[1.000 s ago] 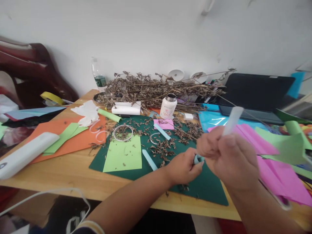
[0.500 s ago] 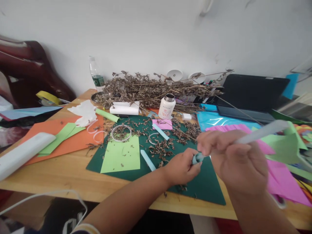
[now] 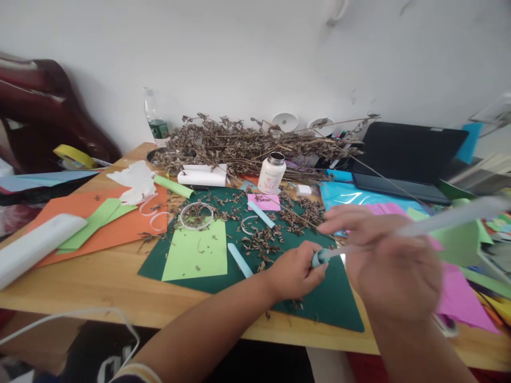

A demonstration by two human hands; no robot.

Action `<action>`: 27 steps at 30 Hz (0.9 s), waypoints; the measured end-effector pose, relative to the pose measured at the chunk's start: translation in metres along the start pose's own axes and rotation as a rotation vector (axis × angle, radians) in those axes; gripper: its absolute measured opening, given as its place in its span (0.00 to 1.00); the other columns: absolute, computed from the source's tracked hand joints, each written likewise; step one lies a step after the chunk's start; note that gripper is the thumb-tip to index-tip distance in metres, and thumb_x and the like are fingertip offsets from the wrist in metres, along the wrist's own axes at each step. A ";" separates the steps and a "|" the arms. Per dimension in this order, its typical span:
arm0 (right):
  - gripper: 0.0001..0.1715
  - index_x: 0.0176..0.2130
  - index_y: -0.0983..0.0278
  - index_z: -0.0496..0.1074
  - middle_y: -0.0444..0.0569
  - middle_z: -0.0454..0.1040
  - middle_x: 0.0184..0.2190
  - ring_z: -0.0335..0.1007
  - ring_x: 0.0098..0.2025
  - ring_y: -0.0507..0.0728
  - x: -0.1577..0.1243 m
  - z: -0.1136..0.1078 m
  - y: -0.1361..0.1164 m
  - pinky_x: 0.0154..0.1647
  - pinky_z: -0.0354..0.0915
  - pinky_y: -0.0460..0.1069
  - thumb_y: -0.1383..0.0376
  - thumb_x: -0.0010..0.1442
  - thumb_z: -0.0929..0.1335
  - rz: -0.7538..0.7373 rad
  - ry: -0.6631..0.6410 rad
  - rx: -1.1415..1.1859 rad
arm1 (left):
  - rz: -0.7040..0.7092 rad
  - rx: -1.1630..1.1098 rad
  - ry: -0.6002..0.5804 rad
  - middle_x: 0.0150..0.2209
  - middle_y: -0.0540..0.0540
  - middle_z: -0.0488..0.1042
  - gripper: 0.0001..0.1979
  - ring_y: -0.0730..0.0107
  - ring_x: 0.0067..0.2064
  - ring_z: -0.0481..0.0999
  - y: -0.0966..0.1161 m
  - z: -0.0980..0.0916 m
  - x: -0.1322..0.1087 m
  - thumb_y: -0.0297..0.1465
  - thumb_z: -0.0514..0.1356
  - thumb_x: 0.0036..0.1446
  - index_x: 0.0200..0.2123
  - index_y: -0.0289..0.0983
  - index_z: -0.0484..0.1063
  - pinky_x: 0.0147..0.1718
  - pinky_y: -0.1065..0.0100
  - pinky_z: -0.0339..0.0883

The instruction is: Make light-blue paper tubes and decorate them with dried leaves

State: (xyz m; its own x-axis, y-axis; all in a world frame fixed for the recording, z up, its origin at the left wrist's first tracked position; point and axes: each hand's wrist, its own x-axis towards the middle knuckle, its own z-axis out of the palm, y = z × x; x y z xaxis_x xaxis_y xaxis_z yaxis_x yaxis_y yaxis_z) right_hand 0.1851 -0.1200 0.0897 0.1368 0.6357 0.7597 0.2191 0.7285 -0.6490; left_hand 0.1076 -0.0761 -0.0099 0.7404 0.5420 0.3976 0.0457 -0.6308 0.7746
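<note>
My left hand (image 3: 295,271) is closed around a light blue paper tube (image 3: 318,259), its open end facing right. In my right hand (image 3: 393,260) is a translucent whitish stick (image 3: 455,215), slanting up to the right and blurred by motion. The near end of the stick reaches into the mouth of the tube; how deep it goes is hidden. My right fingers reach forward over it, thumb underneath. Both hands are above the front right of a green cutting mat (image 3: 327,308). Two more light blue paper rolls (image 3: 261,214) lie on the mat among crumbled dry leaves (image 3: 259,242).
Behind the mat stand an open white bottle (image 3: 272,174) and a heap of dried stems (image 3: 239,143). A laptop (image 3: 407,159) and pink paper (image 3: 463,298) are at the right. Light green paper (image 3: 195,255) and a clear ring of tape (image 3: 197,216) lie left, near orange paper (image 3: 120,229).
My right hand has drawn back slightly from the tube, its fingers straighter. More of the stick shows between hand and tube. My left hand keeps its hold.
</note>
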 end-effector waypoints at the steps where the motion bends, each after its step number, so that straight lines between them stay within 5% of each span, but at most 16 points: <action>1: 0.13 0.30 0.60 0.67 0.44 0.71 0.28 0.65 0.35 0.56 0.001 0.000 0.000 0.43 0.56 0.57 0.63 0.57 0.56 -0.024 0.019 -0.006 | 0.001 0.002 0.000 0.26 0.50 0.62 0.08 0.74 0.26 0.61 0.000 0.000 0.000 0.32 0.47 0.52 0.35 0.36 0.55 0.25 0.72 0.57; 6: 0.12 0.29 0.58 0.68 0.44 0.70 0.30 0.64 0.38 0.56 0.006 -0.001 -0.001 0.44 0.55 0.57 0.61 0.56 0.58 0.106 -0.030 0.054 | -0.009 -0.006 -0.017 0.26 0.50 0.62 0.08 0.74 0.26 0.62 0.001 0.000 0.001 0.32 0.48 0.52 0.36 0.36 0.54 0.25 0.72 0.57; 10: 0.14 0.23 0.59 0.67 0.44 0.67 0.27 0.64 0.35 0.55 0.004 0.000 -0.005 0.43 0.57 0.55 0.56 0.52 0.61 0.170 0.207 0.104 | -0.012 -0.008 -0.014 0.25 0.50 0.62 0.08 0.75 0.25 0.62 0.000 0.000 0.001 0.32 0.48 0.52 0.36 0.36 0.55 0.25 0.72 0.57; 20: 0.12 0.29 0.59 0.68 0.46 0.69 0.33 0.61 0.45 0.57 -0.004 -0.001 -0.006 0.46 0.55 0.58 0.61 0.56 0.58 0.102 0.005 0.036 | 0.001 0.002 0.006 0.27 0.49 0.62 0.07 0.73 0.27 0.63 0.002 -0.002 0.000 0.31 0.48 0.51 0.35 0.36 0.55 0.26 0.71 0.59; 27: 0.13 0.29 0.59 0.68 0.45 0.69 0.36 0.60 0.46 0.58 -0.007 -0.001 -0.009 0.49 0.52 0.59 0.63 0.57 0.57 0.124 -0.006 0.031 | 0.039 0.001 0.020 0.27 0.48 0.62 0.08 0.72 0.28 0.63 0.001 -0.001 -0.001 0.32 0.46 0.51 0.36 0.35 0.55 0.27 0.70 0.59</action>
State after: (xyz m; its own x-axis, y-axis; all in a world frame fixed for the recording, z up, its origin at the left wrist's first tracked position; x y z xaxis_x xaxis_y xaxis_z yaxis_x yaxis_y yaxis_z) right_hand 0.1833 -0.1314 0.0904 0.1556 0.7224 0.6737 0.1708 0.6521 -0.7387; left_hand 0.1063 -0.0766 -0.0092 0.7281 0.5279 0.4372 0.0179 -0.6523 0.7578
